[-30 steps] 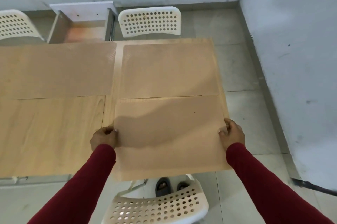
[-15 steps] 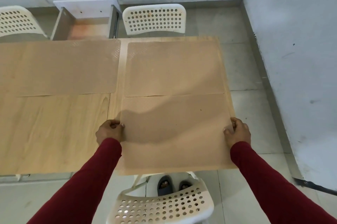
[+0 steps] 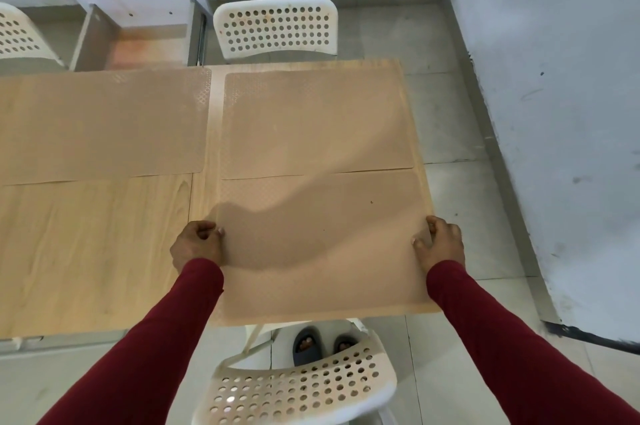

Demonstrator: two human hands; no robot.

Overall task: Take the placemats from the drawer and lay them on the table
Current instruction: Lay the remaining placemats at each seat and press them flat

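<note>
Both red-sleeved arms reach forward, left hand [image 3: 197, 244] and right hand [image 3: 440, 242] each curled in a pinching grip.

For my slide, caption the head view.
Both hands, left hand and right hand, lay a third placemat on the table.

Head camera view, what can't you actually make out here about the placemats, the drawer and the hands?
- Far left placemat: cut off by the left frame edge.
- Drawer: front part hidden behind the table; contents unclear.
- Near placemat: whether it lies fully flat; shadow covers it.
- Left hand and right hand: fingers partly curled out of sight.
</note>
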